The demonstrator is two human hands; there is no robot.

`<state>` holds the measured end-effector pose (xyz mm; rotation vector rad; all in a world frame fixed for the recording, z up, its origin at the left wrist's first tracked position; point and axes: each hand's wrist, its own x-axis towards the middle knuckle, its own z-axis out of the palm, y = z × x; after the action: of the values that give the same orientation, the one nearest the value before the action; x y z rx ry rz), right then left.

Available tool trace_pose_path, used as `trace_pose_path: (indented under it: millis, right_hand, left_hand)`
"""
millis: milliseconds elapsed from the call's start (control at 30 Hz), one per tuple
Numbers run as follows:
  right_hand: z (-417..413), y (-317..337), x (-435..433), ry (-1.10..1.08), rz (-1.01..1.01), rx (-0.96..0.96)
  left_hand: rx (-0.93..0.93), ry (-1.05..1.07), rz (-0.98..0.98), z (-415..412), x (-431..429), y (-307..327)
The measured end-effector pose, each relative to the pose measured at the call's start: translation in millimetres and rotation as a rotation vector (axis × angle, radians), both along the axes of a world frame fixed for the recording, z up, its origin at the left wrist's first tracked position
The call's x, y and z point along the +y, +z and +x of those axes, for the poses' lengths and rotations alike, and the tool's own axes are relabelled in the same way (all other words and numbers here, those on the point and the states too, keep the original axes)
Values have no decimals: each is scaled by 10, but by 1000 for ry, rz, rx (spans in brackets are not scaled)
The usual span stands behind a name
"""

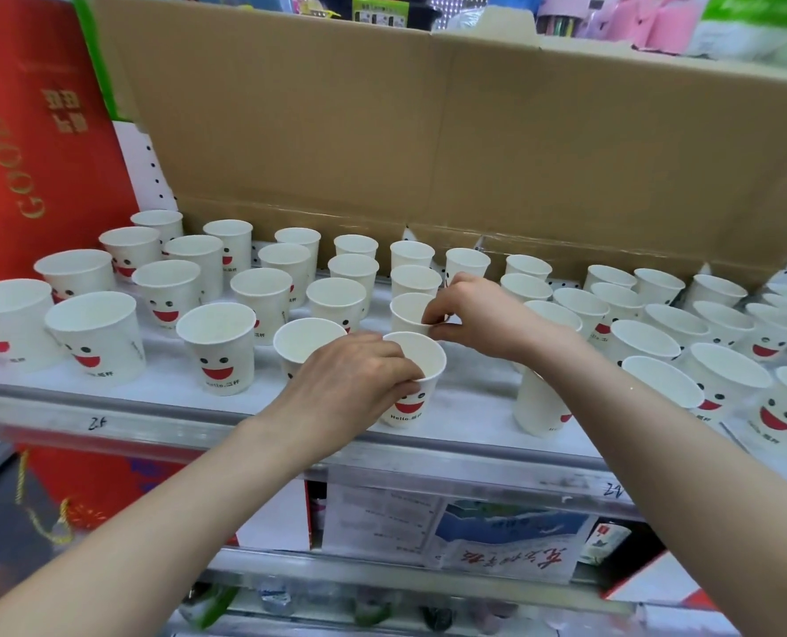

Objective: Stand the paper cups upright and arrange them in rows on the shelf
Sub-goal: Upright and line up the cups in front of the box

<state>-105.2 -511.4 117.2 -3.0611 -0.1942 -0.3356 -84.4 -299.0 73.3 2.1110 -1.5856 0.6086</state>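
white paper cups [219,347], red smiling faces, upright on the shelf [152,409]. centre frame, left hand [355,383] fingers [403,377] pinch the front cup [417,406] rim; right hand [479,314] pinches the cup behind [405,312].

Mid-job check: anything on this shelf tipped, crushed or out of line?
Nothing tipped or crushed. The tall cup at the front edge, under the right forearm, stands higher than its neighbours; its rim is hidden, so possibly a stack. Left hand grips the front cup; right hand pinches the cup behind.
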Motion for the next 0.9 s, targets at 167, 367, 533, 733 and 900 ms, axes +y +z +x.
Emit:
trace_pose_path:
  millis: [167,367,533,733,900]
  right_hand:
    - [-63,119,-79,21,55,-2]
    - [-388,506,-595,-167,112,-153]
    - [-647,511,-969,-308,-9,104]
    - [-691,433,-1222,-200,-70,231]
    - [-645,394,-1198,-123,-154,186]
  left_hand:
    - [23,20,0,-27,26,8]
    - [-68,-10,-32,-218,-191,157]
    - [-118,-98,3,-506,-700,148]
    - [-118,-50,51,-671,-1193,30]
    - [-104,-13,103,-663,-1195,31]
